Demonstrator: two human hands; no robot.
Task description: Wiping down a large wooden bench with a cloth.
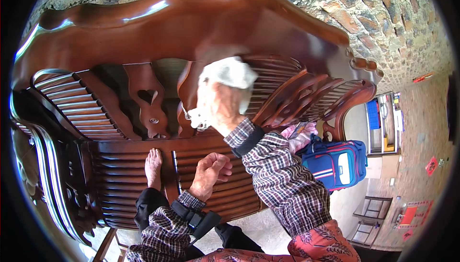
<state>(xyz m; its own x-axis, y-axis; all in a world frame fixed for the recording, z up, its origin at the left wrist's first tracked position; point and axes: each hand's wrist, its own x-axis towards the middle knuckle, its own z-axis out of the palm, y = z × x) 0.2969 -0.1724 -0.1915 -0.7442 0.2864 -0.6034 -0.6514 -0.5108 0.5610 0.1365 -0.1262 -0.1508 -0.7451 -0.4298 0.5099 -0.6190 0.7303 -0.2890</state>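
Note:
My right hand [225, 100] presses a white cloth [230, 71] against the carved backrest, just under the broad top rail [201, 25] of a glossy reddish-brown wooden bench. Part of the cloth hangs loose to the left of the hand; both are slightly blurred. Lower down, my left hand [210, 175] hovers over the slatted seat [222, 197], fingers loosely curled and nothing visible in them. One bare foot [153, 165] of mine stands on the seat. Left of the cloth is a back splat [147, 100] with a heart-shaped cutout.
A blue backpack [334, 165] and a pink patterned cloth [298, 132] lie at the right of the bench. The curved armrest [46, 168] rises at left. Behind the backrest runs a rough stone wall [373, 21]. Shelves [384, 122] stand farther off at right.

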